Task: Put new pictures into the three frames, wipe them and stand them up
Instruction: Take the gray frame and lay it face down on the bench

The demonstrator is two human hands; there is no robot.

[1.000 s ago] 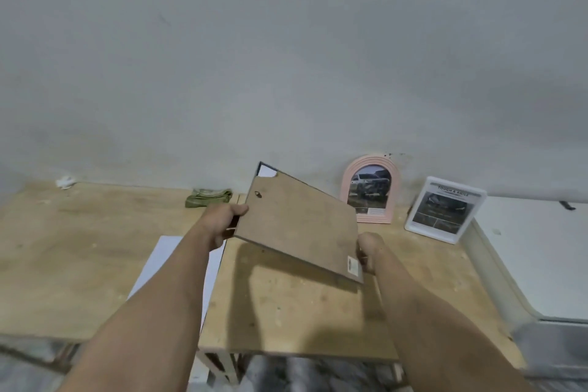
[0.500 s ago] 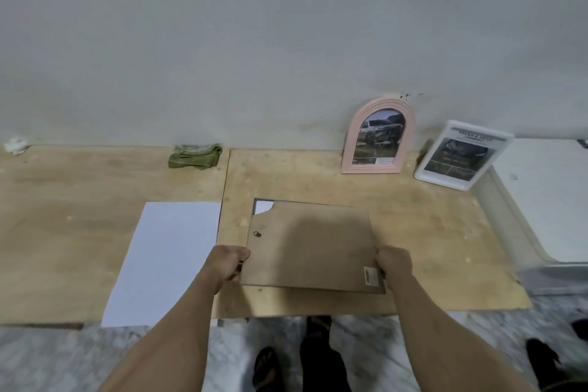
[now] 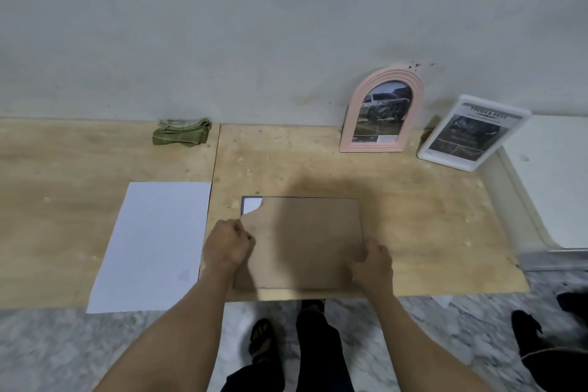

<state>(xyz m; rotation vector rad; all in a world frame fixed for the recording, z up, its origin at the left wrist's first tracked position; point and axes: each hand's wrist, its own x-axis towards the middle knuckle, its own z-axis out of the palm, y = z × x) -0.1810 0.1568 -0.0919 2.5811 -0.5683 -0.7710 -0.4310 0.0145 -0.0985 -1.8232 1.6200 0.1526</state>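
Lying face down on the plywood table, brown backing board up, the third frame sits near the front edge, between both hands. Left hand is at the frame's left edge, fingers curled into a loose fist, knuckles up; fingertips seem to pinch the edge or a tab there, exact contact hidden under the hand. Right hand is at the frame's right front corner, fingers bent round the edge, thumb on the backing. Backing has a broken top-left corner, white paper showing through the gap.

White paper sheet lies flat just left of the frame, its front end hanging over the table edge. Green folded cloth sits at the back by the wall, well apart from the frame.

Pink arched frame stands upright leaning on the wall, vehicle picture inside. White rectangular frame stands tilted just right of it, dark picture with a headline, text too small beyond "TOUGH & AGILE".

Person's legs and a sandalled foot visible below the table on marble floor.
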